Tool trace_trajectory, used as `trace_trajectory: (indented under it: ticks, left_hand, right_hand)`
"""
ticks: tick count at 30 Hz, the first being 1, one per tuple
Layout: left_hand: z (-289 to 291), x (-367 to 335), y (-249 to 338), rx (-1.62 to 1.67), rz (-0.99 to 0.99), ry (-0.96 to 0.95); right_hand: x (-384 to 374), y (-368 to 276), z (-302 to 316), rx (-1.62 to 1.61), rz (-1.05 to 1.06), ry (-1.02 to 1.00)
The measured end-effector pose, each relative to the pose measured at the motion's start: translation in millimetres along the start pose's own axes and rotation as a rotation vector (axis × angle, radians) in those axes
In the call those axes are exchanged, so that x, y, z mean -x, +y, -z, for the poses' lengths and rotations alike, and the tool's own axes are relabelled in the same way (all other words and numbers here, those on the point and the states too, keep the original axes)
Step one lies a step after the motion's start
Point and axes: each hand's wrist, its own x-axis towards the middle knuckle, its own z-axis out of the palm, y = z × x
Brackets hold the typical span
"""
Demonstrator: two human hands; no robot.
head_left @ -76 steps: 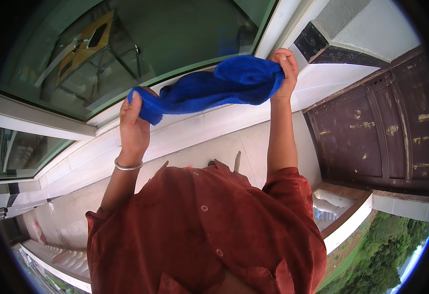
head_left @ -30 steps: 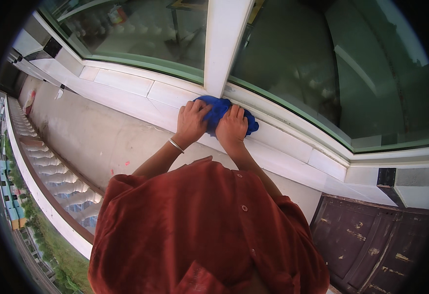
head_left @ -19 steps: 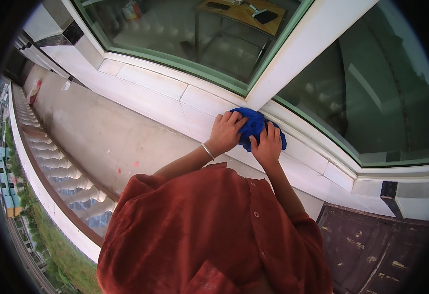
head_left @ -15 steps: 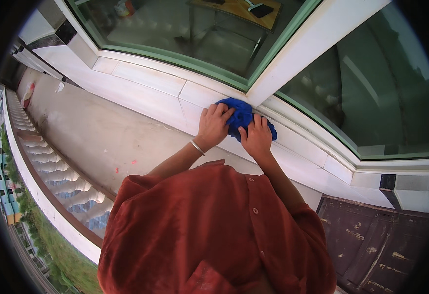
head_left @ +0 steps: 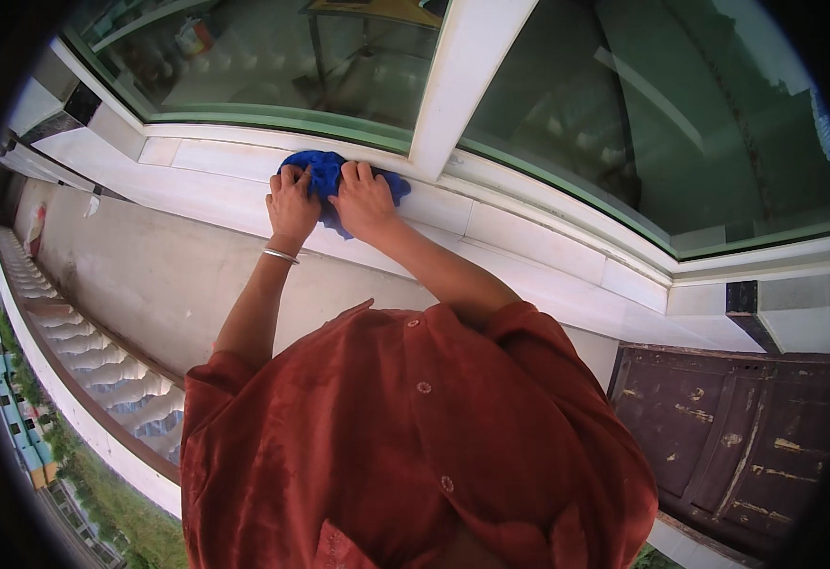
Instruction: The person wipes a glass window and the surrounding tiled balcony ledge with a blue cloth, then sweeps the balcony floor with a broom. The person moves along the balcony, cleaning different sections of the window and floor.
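Note:
A crumpled blue cloth (head_left: 328, 174) is bunched against the white tiled window sill (head_left: 434, 206), left of the upright frame post. My left hand (head_left: 292, 202), with a silver bangle at its wrist, grips the cloth's left part with bent fingers. My right hand (head_left: 364, 197) presses and clutches its right part, fingers curled into the fabric. Both forearms reach up and forward from red sleeves. One edge of the cloth hangs down between the hands over the sill's front. The fingertips are partly sunk in the folds.
Above the sill stand green-edged glass panes (head_left: 273, 71) in a white frame (head_left: 467, 81). A balcony floor (head_left: 178, 251) runs to the left, bordered by a baluster railing (head_left: 102, 346). A worn dark brown door (head_left: 718, 427) is at lower right.
Both hands and the blue cloth have moved left along the sill, away from the corner by the frame post. The view has shifted a little too.

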Motion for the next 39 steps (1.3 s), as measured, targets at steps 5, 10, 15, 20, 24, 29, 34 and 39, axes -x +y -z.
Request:
trace_trajectory:
  ticks: [5, 10, 15, 20, 24, 29, 34, 39]
  left_hand:
    - [-12, 17, 39, 0.063, -0.153, -0.023]
    - [-25, 46, 143, 0.124, -0.290, -0.140]
    - [-58, 65, 248, 0.242, -0.469, -0.223]
    - [-70, 83, 310, 0.241, -0.568, -0.214]
    - [-67, 85, 311, 0.300, -0.552, -0.199]
    - [-55, 89, 293, 0.264, -0.447, -0.135]
    - [-38, 79, 243, 0.191, -0.273, -0.099]
    - [-19, 58, 175, 0.109, -0.169, -0.021]
  right_hand:
    - [48, 29, 26, 0.037, -0.038, -0.051]
    - [134, 96, 75, 0.022, -0.133, -0.112]
    - [217, 161, 126, 0.116, -0.286, -0.085]
    - [278, 206, 149, 0.136, -0.362, -0.027]
    - [282, 208, 147, 0.133, -0.338, -0.022]
    - [256, 192, 136, 0.068, -0.310, -0.096]
    - [203, 155, 117, 0.034, -0.228, -0.125]
    - [146, 107, 92, -0.014, -0.093, -0.157]
